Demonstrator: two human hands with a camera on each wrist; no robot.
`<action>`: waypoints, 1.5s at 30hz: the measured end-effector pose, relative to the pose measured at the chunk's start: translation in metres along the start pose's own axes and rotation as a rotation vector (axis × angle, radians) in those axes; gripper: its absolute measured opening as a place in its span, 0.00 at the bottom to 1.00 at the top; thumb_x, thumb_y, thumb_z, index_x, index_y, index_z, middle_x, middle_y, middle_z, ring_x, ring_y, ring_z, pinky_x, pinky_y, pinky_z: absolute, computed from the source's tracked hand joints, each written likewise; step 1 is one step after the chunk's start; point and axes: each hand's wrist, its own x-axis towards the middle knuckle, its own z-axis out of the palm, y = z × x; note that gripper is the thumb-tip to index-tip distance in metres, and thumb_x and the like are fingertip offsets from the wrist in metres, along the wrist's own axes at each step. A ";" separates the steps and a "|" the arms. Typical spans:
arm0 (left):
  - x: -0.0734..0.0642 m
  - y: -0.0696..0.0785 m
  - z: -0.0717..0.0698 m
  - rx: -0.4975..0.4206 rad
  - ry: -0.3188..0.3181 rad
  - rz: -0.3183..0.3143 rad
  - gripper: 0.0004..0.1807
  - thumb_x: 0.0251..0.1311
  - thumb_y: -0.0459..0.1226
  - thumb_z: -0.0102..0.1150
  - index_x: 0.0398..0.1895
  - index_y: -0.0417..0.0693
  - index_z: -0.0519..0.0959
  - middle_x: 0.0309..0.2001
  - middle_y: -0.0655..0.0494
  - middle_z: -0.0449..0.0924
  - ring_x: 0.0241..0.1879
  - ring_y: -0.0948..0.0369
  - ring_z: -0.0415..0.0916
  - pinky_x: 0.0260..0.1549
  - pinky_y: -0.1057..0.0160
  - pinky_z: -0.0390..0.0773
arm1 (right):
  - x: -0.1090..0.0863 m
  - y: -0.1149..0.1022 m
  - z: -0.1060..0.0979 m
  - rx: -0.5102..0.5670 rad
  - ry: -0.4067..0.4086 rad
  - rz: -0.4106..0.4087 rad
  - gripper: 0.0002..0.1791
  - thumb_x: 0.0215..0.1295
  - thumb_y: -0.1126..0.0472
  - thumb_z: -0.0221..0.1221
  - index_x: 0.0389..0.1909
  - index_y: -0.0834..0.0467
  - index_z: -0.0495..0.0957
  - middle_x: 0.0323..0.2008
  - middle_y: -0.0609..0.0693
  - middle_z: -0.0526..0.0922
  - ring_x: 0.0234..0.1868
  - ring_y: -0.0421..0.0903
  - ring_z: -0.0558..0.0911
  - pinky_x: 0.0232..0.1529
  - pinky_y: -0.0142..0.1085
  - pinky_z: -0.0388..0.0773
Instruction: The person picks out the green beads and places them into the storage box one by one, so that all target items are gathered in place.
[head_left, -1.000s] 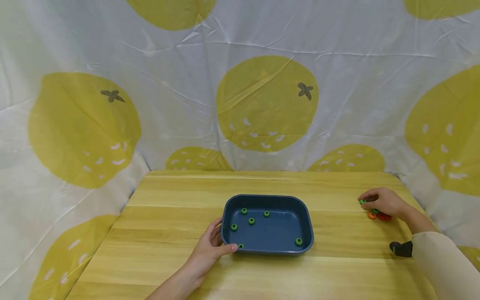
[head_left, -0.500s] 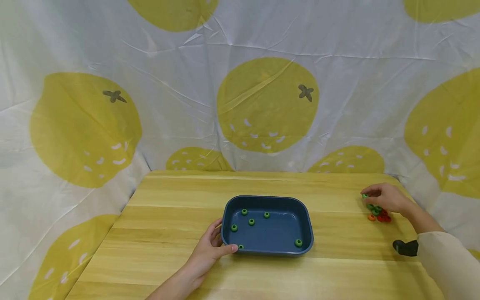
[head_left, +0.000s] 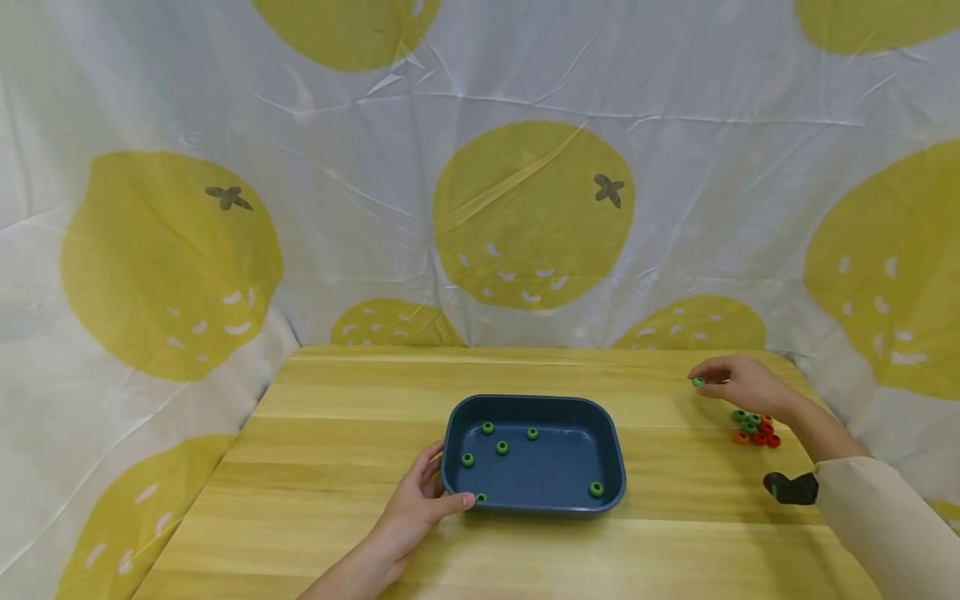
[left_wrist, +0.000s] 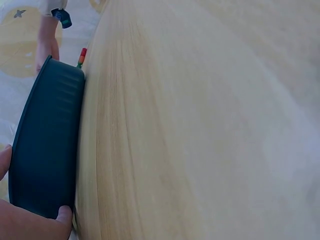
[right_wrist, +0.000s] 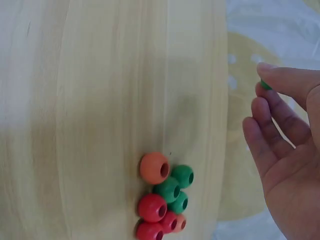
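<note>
My left hand (head_left: 408, 508) grips the left end of a dark blue rectangular tub (head_left: 536, 507), thumb over its front rim and fingers at its side. Several green beads (head_left: 502, 448) lie scattered on the tub's floor. Between thumb and fingertips my right hand (head_left: 750, 388) pinches one green bead (head_left: 698, 382), raised over the table at the right; in the right wrist view only a sliver of that green bead (right_wrist: 266, 85) shows. Below this hand is a pile of round holed beads: green beads (right_wrist: 167, 189), red beads (right_wrist: 152, 207) and orange beads (right_wrist: 154, 168).
The wooden table (head_left: 337, 392) ends at the back against a hanging cloth (head_left: 360, 183) printed with yellow lemons. A black strapped device (head_left: 791, 488) sits at the right wrist by the pale sleeve (head_left: 877, 508).
My right hand has lifted the green bead off the pile and moved it up and left, uncovering the other beads. The left hand stays at the tub.
</note>
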 end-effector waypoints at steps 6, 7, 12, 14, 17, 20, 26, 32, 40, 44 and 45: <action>0.000 0.000 0.000 -0.002 -0.002 -0.006 0.55 0.55 0.32 0.77 0.82 0.44 0.53 0.77 0.36 0.58 0.72 0.39 0.62 0.66 0.44 0.67 | 0.007 -0.012 0.004 0.073 -0.061 -0.007 0.16 0.72 0.61 0.65 0.55 0.66 0.82 0.47 0.56 0.85 0.43 0.48 0.82 0.41 0.42 0.80; 0.000 0.000 0.001 0.001 -0.001 -0.006 0.55 0.55 0.32 0.77 0.82 0.44 0.53 0.77 0.36 0.58 0.72 0.39 0.62 0.66 0.44 0.67 | 0.008 -0.014 0.004 0.092 -0.075 -0.004 0.17 0.72 0.61 0.65 0.55 0.66 0.82 0.47 0.56 0.85 0.43 0.48 0.82 0.41 0.41 0.80; 0.000 -0.001 0.002 0.001 -0.003 -0.008 0.54 0.55 0.32 0.77 0.81 0.44 0.54 0.76 0.36 0.59 0.71 0.40 0.64 0.65 0.44 0.67 | 0.013 -0.026 0.006 0.155 -0.141 -0.053 0.15 0.71 0.63 0.66 0.53 0.67 0.83 0.43 0.52 0.85 0.40 0.47 0.82 0.41 0.43 0.81; 0.001 -0.001 0.003 0.003 -0.006 -0.004 0.54 0.55 0.32 0.78 0.81 0.43 0.54 0.76 0.36 0.59 0.71 0.40 0.64 0.66 0.44 0.67 | 0.016 -0.030 0.007 0.175 -0.165 -0.076 0.14 0.71 0.64 0.65 0.52 0.68 0.82 0.41 0.51 0.85 0.39 0.47 0.81 0.41 0.43 0.81; 0.002 -0.001 0.004 0.002 -0.009 -0.001 0.55 0.55 0.32 0.78 0.81 0.43 0.53 0.76 0.36 0.58 0.71 0.40 0.63 0.65 0.44 0.68 | 0.020 -0.036 0.009 0.206 -0.196 -0.089 0.13 0.71 0.64 0.65 0.52 0.68 0.82 0.40 0.50 0.85 0.38 0.48 0.81 0.41 0.43 0.81; 0.002 -0.001 0.004 0.002 -0.007 -0.003 0.55 0.55 0.31 0.78 0.81 0.43 0.53 0.76 0.36 0.59 0.71 0.41 0.64 0.64 0.47 0.70 | 0.024 -0.042 0.012 0.225 -0.224 -0.106 0.13 0.71 0.65 0.65 0.51 0.68 0.82 0.39 0.51 0.84 0.37 0.49 0.81 0.41 0.42 0.82; 0.001 -0.001 0.003 0.003 -0.007 -0.008 0.55 0.55 0.32 0.78 0.82 0.44 0.53 0.76 0.36 0.59 0.70 0.41 0.65 0.62 0.49 0.72 | 0.028 -0.057 0.016 0.219 -0.264 -0.115 0.14 0.70 0.63 0.66 0.52 0.67 0.83 0.40 0.51 0.84 0.38 0.52 0.81 0.42 0.44 0.82; 0.000 0.000 0.001 0.007 0.008 -0.011 0.55 0.55 0.32 0.78 0.82 0.44 0.53 0.77 0.35 0.58 0.71 0.40 0.64 0.63 0.46 0.70 | 0.035 -0.070 0.019 0.194 -0.283 -0.149 0.15 0.70 0.61 0.67 0.52 0.65 0.84 0.38 0.50 0.84 0.37 0.55 0.81 0.41 0.44 0.81; 0.000 0.002 0.000 0.003 0.001 -0.013 0.55 0.55 0.31 0.78 0.82 0.43 0.53 0.77 0.35 0.58 0.71 0.40 0.64 0.63 0.47 0.70 | 0.042 -0.097 0.027 0.208 -0.307 -0.227 0.10 0.70 0.61 0.67 0.50 0.58 0.86 0.39 0.49 0.84 0.37 0.49 0.82 0.42 0.39 0.81; 0.000 0.002 -0.001 0.000 -0.002 -0.014 0.54 0.55 0.31 0.77 0.82 0.44 0.53 0.76 0.36 0.58 0.70 0.40 0.65 0.62 0.48 0.71 | 0.049 -0.114 0.034 0.187 -0.335 -0.270 0.11 0.70 0.61 0.67 0.50 0.59 0.86 0.40 0.48 0.84 0.38 0.48 0.82 0.45 0.39 0.81; 0.000 0.002 -0.001 -0.002 -0.003 -0.015 0.54 0.56 0.31 0.77 0.81 0.44 0.53 0.76 0.36 0.58 0.70 0.41 0.65 0.62 0.48 0.72 | 0.051 -0.117 0.036 0.182 -0.345 -0.280 0.11 0.70 0.61 0.67 0.50 0.59 0.86 0.40 0.48 0.84 0.38 0.48 0.82 0.45 0.39 0.81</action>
